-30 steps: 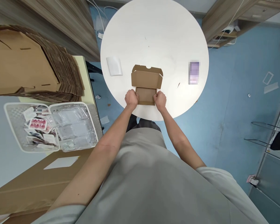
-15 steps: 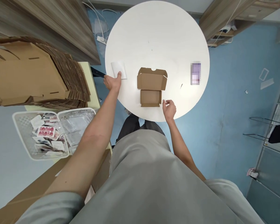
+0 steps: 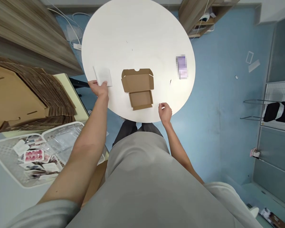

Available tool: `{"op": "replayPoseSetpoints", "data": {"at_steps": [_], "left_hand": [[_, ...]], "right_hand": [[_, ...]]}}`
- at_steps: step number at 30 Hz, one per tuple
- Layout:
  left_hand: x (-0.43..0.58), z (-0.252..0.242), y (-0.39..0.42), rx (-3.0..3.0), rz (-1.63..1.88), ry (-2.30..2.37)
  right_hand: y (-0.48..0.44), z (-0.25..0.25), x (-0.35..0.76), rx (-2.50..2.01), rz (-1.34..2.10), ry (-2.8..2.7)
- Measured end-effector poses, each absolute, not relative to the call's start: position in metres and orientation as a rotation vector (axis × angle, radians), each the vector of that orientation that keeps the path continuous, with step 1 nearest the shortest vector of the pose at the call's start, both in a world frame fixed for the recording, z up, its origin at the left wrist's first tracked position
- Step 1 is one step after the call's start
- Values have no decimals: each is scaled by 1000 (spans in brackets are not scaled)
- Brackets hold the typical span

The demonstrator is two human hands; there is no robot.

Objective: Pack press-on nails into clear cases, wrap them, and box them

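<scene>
My left hand (image 3: 99,89) is at the table's left edge, its thumb lying on a folded white paper leaflet (image 3: 103,75) and its fingers at the leaflet's near left corner. The leaflet's left side is slightly raised. In front of me an open brown cardboard box (image 3: 140,98) lies with its lid folded back towards the far side. No contents show inside it. To the right of the box, my right hand (image 3: 165,112) hovers near the table's front edge, fingers loosely curled, with nothing visible in them.
A blurred purple item (image 3: 181,66) lies on the right of the round white table (image 3: 142,34). On my left, flattened cardboard boxes (image 3: 16,91) are stacked beside a white basket (image 3: 4,158) holding small packets and clear plastic packaging.
The view has shifted, so the table sits further left. My left hand has closed on the leaflet's near edge, and the leaflet's left side has lifted. The right hand stays beside the box.
</scene>
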State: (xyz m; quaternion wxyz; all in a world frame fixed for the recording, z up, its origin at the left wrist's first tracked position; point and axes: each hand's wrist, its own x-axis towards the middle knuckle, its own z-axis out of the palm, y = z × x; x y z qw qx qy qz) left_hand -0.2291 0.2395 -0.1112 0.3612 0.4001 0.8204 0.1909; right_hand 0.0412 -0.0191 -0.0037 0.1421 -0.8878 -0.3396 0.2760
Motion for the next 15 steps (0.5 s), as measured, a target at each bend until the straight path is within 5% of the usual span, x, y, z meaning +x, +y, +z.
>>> {"op": "replayPoseSetpoints", "data": {"at_steps": [7,15], "left_hand": [[-260,-66,133,992,525,2008],[-267,-27,41,838,460,1562]], "right_hand": [[16,-7,33,-2276,981,-1196],[46,-23,-10,-1718,1580,-1504]]}}
